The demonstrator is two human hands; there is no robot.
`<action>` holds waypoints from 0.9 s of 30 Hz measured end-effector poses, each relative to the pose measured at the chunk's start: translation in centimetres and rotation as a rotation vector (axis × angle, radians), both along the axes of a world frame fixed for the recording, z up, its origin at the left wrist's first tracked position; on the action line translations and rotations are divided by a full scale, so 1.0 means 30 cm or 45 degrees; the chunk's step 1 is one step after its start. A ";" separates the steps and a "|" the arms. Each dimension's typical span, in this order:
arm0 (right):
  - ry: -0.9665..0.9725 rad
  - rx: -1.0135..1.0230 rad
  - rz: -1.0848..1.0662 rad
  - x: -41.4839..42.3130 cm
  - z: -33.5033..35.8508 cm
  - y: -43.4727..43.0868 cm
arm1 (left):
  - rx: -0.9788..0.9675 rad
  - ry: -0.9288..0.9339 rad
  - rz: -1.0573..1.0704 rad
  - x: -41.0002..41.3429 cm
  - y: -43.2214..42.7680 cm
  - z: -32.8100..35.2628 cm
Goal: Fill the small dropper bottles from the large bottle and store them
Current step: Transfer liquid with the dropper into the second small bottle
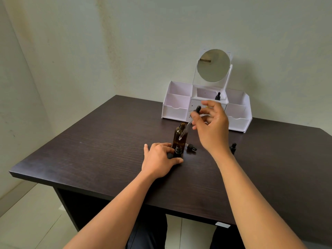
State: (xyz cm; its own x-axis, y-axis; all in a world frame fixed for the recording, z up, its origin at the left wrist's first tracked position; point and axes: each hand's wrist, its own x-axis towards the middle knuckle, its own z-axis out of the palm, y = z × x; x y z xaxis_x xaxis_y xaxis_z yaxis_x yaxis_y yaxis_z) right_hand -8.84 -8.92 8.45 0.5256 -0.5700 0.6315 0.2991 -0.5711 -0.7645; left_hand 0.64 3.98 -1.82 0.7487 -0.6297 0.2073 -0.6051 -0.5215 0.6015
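Two pale walls (161, 33) meet left of the white organizer (177, 112) on a dark table (89, 150); before it, my left hand (158, 159) grips a small bottle (177, 151), right hand (213, 130) pinches a dropper (197, 109).

From my end this looks like a plain room in a home, with one corner set up as a small vanity. A dark wood-grain desk (89, 141) stands near the corner where two pale, stained walls (143, 42) meet. Light floor tiles (27, 212) show below it. At the back of the desk sits a white cosmetics organiser (177, 112) with open compartments, a small drawer front (195, 104) and a round mirror (213, 65) mounted above, the kind kept on a dressing table. A small dropper bottle (218, 96) stands in its middle compartment, and a large amber bottle (179, 135) stands on the desk, which suits household toiletries.
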 end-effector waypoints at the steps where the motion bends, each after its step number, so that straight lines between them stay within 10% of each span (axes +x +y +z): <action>1: -0.048 -0.016 -0.032 0.004 0.016 -0.007 | 0.001 0.002 -0.002 0.000 0.000 0.000; 11: -0.072 -0.193 -0.110 0.066 0.055 -0.035 | 0.017 0.003 -0.010 0.003 0.000 -0.004; 27: 0.554 -0.403 -0.074 0.118 0.010 -0.059 | 0.048 -0.005 -0.003 0.008 -0.006 -0.009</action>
State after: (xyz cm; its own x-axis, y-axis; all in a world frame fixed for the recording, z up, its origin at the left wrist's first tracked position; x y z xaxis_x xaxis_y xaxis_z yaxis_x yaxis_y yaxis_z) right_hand -5.31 -10.67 8.76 0.7504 -0.4233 0.5077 -0.0459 -0.7995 -0.5989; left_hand 0.89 3.80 -2.09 0.7467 -0.6386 0.1863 -0.6085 -0.5426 0.5790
